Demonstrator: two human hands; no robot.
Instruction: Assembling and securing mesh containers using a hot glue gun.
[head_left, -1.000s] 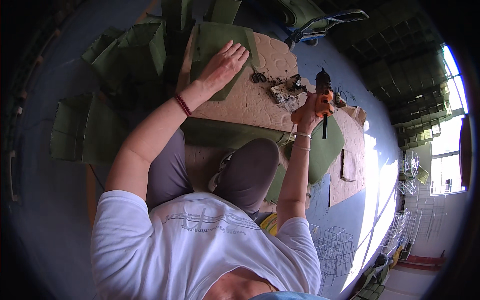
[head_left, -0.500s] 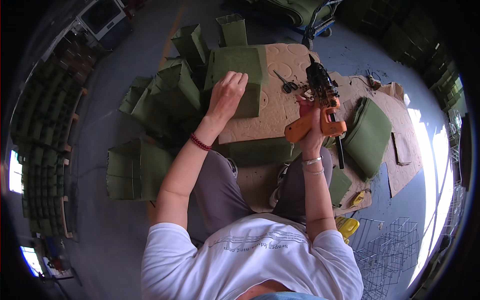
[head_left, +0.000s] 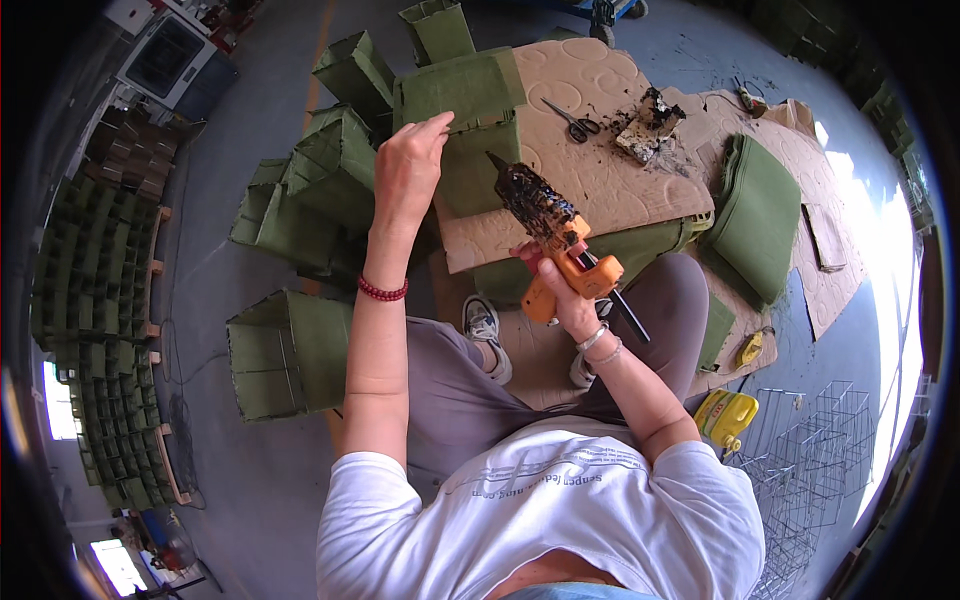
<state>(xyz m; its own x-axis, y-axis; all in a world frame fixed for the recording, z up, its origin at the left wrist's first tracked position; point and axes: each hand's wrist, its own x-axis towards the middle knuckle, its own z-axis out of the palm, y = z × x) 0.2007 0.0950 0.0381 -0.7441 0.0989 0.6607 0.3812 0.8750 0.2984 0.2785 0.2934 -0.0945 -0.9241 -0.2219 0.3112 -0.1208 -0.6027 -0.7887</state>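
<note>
My left hand point(head_left: 408, 158) is at the front edge of the top flap of a green felt box point(head_left: 455, 88). Its fingers are pressed together along that edge, and the thumb is hidden below. In my right hand point(head_left: 572, 300) is an orange hot glue gun point(head_left: 570, 245), its front caked with black residue. The nozzle points up and left, close to the front wall of the box. A dark glue stick juts from the gun's rear. The box rests on a cardboard sheet point(head_left: 590, 200) in front of my knees.
Black-handled scissors point(head_left: 578, 128) and a residue-covered block point(head_left: 645, 135) lie on the cardboard. Folded green felt point(head_left: 755, 220) is at the right, several open felt boxes point(head_left: 335, 160) at the left. A yellow jug point(head_left: 725, 415) and wire frames point(head_left: 815, 460) stand at the lower right.
The glue gun has swung left and down, from above the residue-covered block to the front of the felt box. My left hand's fingers have straightened along the flap edge. The whole view has shifted.
</note>
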